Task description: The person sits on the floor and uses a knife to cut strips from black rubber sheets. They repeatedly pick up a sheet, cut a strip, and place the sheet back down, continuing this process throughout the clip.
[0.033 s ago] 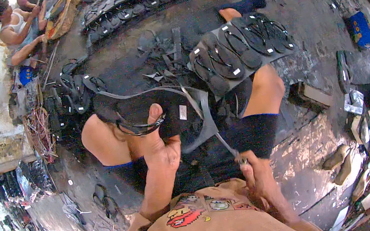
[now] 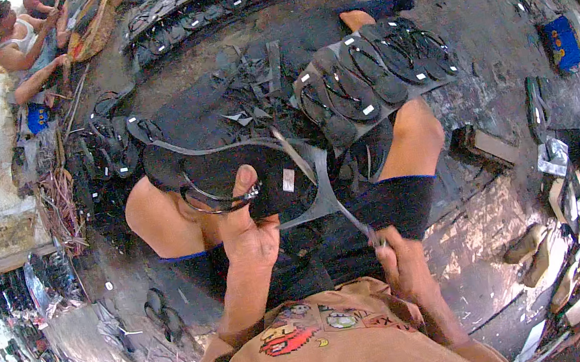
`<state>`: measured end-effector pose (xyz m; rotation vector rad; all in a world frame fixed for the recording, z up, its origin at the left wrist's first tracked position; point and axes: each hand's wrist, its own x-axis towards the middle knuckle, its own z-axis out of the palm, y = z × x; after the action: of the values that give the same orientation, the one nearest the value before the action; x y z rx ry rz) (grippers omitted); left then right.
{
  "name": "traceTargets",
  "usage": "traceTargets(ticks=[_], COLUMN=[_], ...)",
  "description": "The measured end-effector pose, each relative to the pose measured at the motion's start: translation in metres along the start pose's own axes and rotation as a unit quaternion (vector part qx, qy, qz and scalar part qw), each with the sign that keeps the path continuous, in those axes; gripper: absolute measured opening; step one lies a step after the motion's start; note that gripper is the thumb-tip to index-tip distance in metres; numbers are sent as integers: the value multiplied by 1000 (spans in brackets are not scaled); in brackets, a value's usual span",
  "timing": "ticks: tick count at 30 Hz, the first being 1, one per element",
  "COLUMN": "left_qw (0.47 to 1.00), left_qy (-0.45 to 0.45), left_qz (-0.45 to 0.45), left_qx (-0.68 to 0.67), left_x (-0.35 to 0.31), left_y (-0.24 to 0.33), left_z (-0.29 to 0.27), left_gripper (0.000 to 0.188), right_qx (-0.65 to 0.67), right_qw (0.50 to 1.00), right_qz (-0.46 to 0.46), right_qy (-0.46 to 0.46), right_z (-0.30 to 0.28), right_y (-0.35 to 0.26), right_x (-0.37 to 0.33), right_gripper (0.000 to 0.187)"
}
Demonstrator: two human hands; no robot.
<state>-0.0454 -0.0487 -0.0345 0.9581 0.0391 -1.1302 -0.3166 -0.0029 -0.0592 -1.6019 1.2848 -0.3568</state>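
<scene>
Flip-flop (image 2: 273, 184) stays gripped in the left hand (image 2: 251, 244), while the right hand (image 2: 404, 262), closed on the trailing grey strip (image 2: 324, 184), has barely shifted.

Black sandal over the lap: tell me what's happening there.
The left hand holds the black sandal, thumb at its strap. The right hand grips a narrow grey piece, strip or blade unclear, running up to grey material along the sandal's edge. More sandals lie in a row beyond the right knee.
</scene>
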Motion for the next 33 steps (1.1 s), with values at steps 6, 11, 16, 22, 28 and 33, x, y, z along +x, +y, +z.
traceTargets(ticks=[6,11,16,22,28,33], left_qw=[993,998,999,997,992,989], left_qy=[28,31,18,29,97,55], left_qz=[10,-17,-27,-66,-46,-68], left_qx=[110,55,5,-25,61,118], left_x=[-21,-15,5,4,-3,-25], left_y=[-6,14,10,16,9,5], left_z=[-24,-13,7,20,20,-5], left_gripper=[58,48,20,31,33,64], right_qx=[-31,112,154,41,-7,-32], right_qw=[988,986,987,998,1000,995], right_qz=[-68,-33,-27,-33,11,-76], right_qy=[-135,-119,-27,24,-26,-57], right_z=[-23,0,-9,4,-5,-9], right_y=[-38,-60,-48,-20,-11,-27], right_x=[81,76,33,-5,15,61], right_gripper=[26,27,44,36,22,31])
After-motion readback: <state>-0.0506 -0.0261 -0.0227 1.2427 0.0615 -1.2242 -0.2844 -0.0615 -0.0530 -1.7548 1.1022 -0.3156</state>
